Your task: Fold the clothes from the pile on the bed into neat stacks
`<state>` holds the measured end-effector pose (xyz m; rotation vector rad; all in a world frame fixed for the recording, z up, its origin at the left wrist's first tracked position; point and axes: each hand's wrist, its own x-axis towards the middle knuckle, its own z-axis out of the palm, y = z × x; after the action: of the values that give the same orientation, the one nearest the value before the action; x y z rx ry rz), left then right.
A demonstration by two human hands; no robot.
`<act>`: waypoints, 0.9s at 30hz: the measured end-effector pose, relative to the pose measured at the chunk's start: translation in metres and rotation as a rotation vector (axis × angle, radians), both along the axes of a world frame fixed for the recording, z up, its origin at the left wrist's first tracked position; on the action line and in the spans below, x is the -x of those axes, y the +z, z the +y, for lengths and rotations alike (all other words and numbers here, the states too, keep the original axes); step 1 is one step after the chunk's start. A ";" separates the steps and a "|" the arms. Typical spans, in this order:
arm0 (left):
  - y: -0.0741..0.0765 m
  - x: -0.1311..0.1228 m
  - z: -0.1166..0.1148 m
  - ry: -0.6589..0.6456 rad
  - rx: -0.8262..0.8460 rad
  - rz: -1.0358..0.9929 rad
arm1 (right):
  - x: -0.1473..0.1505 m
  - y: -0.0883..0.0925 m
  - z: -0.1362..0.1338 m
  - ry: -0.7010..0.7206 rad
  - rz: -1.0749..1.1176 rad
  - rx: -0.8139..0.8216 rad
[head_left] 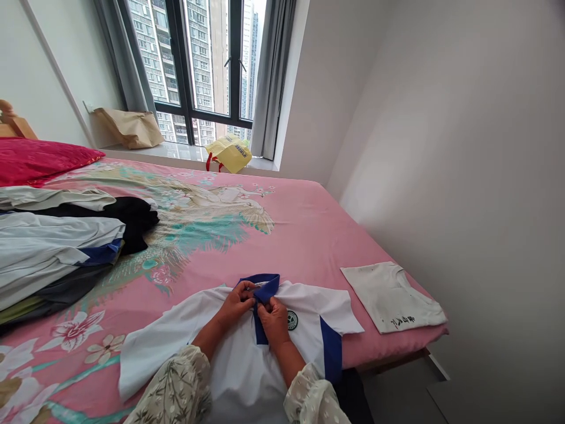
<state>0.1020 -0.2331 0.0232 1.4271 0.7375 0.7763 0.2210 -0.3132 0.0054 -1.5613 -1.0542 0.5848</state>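
A white polo shirt with a blue collar, blue placket and blue side panel lies face up on the bed's near edge. A round dark badge sits on its chest. My left hand pinches the blue collar on its left side, near the neck opening. Just below the collar, the fingers of my right hand are closed on the top of the placket. Both hands nearly meet there, and the fingertips partly hide the cloth between them. The shirt's sleeves spread out to either side.
A folded white T-shirt with dark lettering lies at the bed's right corner. Piled clothes lie at left, below a red pillow. On the windowsill are a brown paper bag and a yellow bag. A wall borders the right.
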 end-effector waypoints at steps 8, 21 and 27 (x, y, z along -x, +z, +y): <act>-0.002 -0.004 0.002 0.015 0.047 0.007 | 0.002 -0.002 0.000 -0.057 -0.065 0.003; 0.003 0.001 0.001 -0.075 0.096 -0.054 | -0.003 0.000 0.000 0.029 0.132 -0.018; 0.002 0.004 0.002 -0.054 0.100 -0.049 | -0.003 0.002 -0.001 0.036 0.129 -0.016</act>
<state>0.0981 -0.2313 0.0250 1.3283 0.6883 0.7205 0.2236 -0.3140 0.0076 -1.4734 -0.9882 0.6909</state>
